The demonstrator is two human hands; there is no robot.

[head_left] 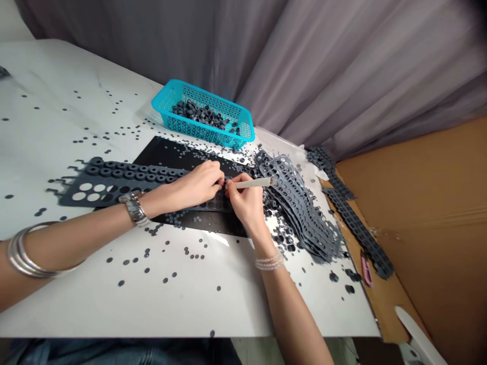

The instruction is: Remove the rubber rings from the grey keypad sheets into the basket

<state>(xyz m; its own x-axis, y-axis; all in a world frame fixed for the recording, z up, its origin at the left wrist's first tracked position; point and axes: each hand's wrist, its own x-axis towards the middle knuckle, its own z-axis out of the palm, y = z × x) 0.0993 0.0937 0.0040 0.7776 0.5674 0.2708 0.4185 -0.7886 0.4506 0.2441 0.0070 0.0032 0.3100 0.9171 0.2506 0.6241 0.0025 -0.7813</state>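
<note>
A dark grey rubber sheet [152, 172] with rows of raised rings and round holes lies across the table's middle, partly on a black mat [228, 223]. My left hand [205, 180] rests over the sheet's right part, fingers bent down and closed at its edge; the fingertips are partly hidden. Close beside it, my right hand [247, 200] is closed round a pale, pen-like stick [254, 183], whose rear end points right. The stick's tip is hidden between the hands. Small dark discs and ring-shaped pieces lie around the sheet.
Behind the mat stands a blue plastic basket [205, 133] holding many small dark rubber pieces. A stack of similar grey sheets [300, 203] lies to the right. Farther right are another dark strip [357, 230] and a pink cutter [366, 271] on cardboard. A grey curtain [304, 66] hangs behind.
</note>
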